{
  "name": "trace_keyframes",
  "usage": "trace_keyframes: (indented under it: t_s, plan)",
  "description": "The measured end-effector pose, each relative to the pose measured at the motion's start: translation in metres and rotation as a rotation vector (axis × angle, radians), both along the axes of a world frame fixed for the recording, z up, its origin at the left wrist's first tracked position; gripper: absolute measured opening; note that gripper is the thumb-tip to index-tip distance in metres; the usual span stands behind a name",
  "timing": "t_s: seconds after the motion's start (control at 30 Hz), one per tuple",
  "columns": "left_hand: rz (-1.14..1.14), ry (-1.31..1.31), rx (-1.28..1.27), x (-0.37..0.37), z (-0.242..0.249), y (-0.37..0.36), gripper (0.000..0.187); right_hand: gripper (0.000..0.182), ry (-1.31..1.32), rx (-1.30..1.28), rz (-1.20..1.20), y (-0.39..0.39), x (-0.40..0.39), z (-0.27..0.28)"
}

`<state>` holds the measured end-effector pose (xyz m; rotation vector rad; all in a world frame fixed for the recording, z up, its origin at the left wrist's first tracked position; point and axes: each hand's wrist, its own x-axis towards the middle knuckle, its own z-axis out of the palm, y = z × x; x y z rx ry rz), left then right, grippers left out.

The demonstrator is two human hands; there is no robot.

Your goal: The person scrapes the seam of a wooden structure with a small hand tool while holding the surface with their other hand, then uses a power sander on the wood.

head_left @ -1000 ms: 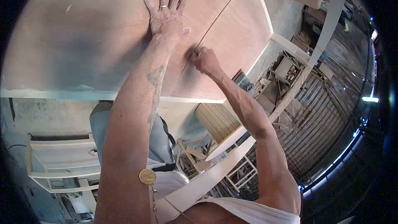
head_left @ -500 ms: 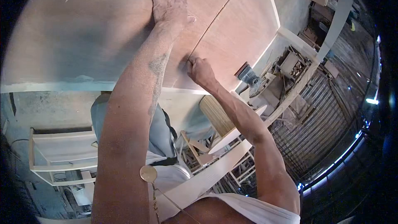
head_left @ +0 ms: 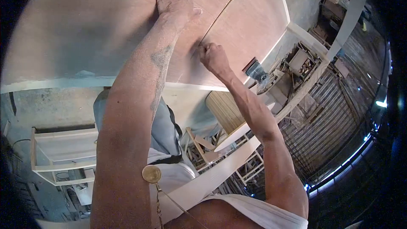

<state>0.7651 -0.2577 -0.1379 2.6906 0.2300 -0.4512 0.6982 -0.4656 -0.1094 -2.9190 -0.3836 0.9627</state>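
A wide, reddish-brown wooden panel [head_left: 101, 25] fills the upper part of the view. My left hand [head_left: 174, 0] lies flat on it with the fingers spread, their tips cut off by the top edge; a ring is on one finger. A dark narrow groove [head_left: 231, 3] runs diagonally across the panel. At its lower end my right hand [head_left: 215, 58] is closed, fingers curled down against the wood. Whatever it grips is hidden by the fingers.
A power sander [head_left: 256, 72] sits by the panel's right edge. Below are a pale wooden frame [head_left: 63, 169], a slatted wood piece [head_left: 224, 110] and a long pale board [head_left: 212, 178]. Scrap wood [head_left: 299, 65] and corrugated sheet [head_left: 326, 106] lie to the right.
My right hand has lifted slightly off the line of the groove and shifted up and right, still closed. My left hand stays flat on the panel. The view has tilted a little.
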Motion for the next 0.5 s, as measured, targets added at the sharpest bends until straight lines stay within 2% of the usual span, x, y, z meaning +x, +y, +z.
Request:
trace_keyframes:
  t_s: [0.17,0.37,0.5]
  plan:
    - [-0.024,0.052,-0.026,0.005,0.004,0.003,0.116,0.022,0.075,0.0,-0.019,0.002,-0.056,-0.003]
    - [-0.029,0.042,-0.023,0.003,0.006,0.001,0.115,0.023,0.071,0.048,-0.04,-0.003,-0.069,-0.001]
    - [-0.056,0.105,0.069,0.002,0.008,-0.001,0.111,0.024,0.126,0.015,-0.094,0.004,-0.054,0.007]
